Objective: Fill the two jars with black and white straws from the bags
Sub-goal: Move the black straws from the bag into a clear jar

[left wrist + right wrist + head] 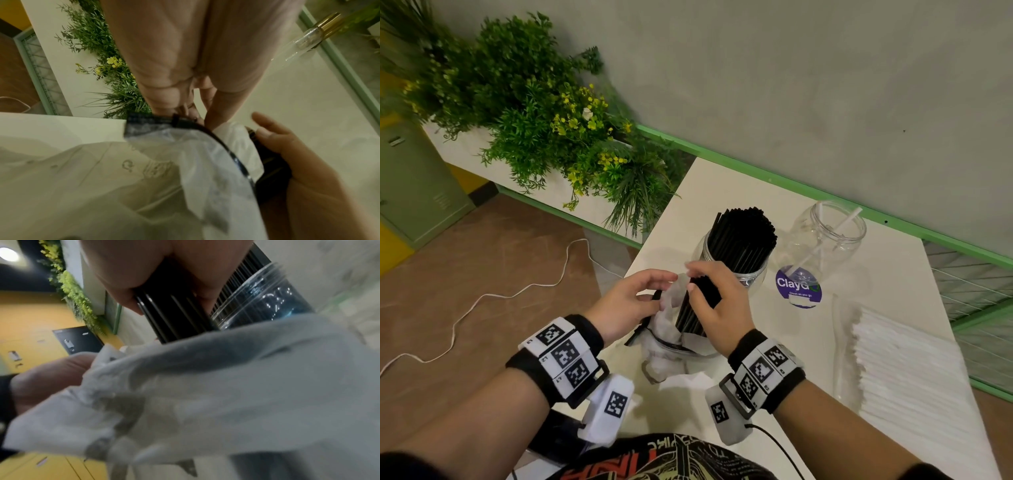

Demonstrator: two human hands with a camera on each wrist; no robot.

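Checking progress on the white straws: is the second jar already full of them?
No, the clear jar holds only a couple of white straws.

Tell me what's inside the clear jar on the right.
The right jar holds only a couple of white straws leaning against its rim. Its base is partly hidden behind the round purple sticker, so anything lying flat there cannot be seen.

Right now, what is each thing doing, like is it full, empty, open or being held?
Jar of black straws: upright, packed full.
Second jar: upright, open, only a couple of white straws inside.
Plastic bag: open, crumpled, left hand holds its edge.
Black straw bundle: partly out of the bag, gripped by right hand.
White straws: lying piled on the table.
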